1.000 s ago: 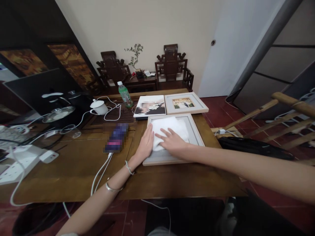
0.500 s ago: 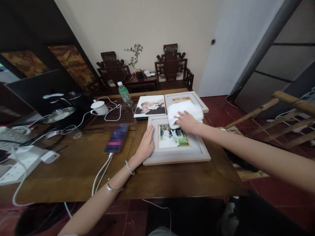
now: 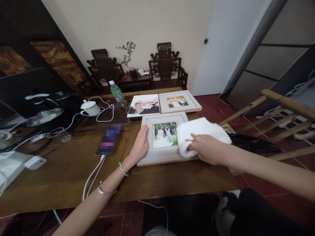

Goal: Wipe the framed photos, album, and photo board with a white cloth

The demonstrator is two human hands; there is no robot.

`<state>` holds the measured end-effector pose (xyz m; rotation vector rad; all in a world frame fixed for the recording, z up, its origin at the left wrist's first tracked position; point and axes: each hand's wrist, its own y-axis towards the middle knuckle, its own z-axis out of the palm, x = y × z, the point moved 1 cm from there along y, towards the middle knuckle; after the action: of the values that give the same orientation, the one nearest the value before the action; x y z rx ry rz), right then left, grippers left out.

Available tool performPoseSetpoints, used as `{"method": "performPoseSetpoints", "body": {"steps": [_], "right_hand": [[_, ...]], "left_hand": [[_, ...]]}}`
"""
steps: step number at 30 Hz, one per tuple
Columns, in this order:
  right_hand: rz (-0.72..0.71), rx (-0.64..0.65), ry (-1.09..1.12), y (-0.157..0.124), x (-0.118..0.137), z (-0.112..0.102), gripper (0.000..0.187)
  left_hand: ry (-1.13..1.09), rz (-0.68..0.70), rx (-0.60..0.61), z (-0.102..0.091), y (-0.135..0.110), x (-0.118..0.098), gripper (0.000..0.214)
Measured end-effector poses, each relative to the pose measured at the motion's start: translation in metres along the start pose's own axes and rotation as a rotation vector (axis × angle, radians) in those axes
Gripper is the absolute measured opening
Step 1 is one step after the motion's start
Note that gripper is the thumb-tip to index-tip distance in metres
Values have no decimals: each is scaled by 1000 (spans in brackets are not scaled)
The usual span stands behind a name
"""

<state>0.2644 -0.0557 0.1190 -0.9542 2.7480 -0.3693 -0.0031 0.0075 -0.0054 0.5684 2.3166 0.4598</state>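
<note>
A pale framed photo (image 3: 157, 156) lies flat on the wooden table (image 3: 61, 170) in front of me. My left hand (image 3: 139, 147) rests flat on the frame's left edge, fingers stretched out. My right hand (image 3: 206, 148) grips a folded white cloth (image 3: 200, 131) that lies over the frame's right side. The picture of two people under the glass is uncovered.
Behind lie a second framed photo (image 3: 179, 102) and a photo book (image 3: 144, 105). A phone (image 3: 109, 139) on a white cable, a green bottle (image 3: 117, 94), a white teapot (image 3: 90, 107) and power strips (image 3: 14, 162) sit to the left. A wooden rack (image 3: 283, 114) stands at right.
My right hand has swept the cloth from the frame's middle up to its far edge, then down to its right side. The left hand has stayed on the frame's left edge.
</note>
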Motion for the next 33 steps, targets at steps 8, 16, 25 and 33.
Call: {"method": "performPoseSetpoints", "body": {"steps": [8, 16, 25, 33], "right_hand": [[105, -98, 31, 35, -37, 5, 49], [57, -256, -90, 79, -68, 11, 49], [-6, -177, 40, 1, -14, 25, 47], [39, -91, 92, -16, 13, 21, 51]], "left_hand": [[10, 25, 11, 1, 0, 0, 64], [-2, -13, 34, 0, 1, -2, 63], [2, -9, -19, 3, 0, 0, 63], [13, -1, 1, 2, 1, -1, 62]]}}
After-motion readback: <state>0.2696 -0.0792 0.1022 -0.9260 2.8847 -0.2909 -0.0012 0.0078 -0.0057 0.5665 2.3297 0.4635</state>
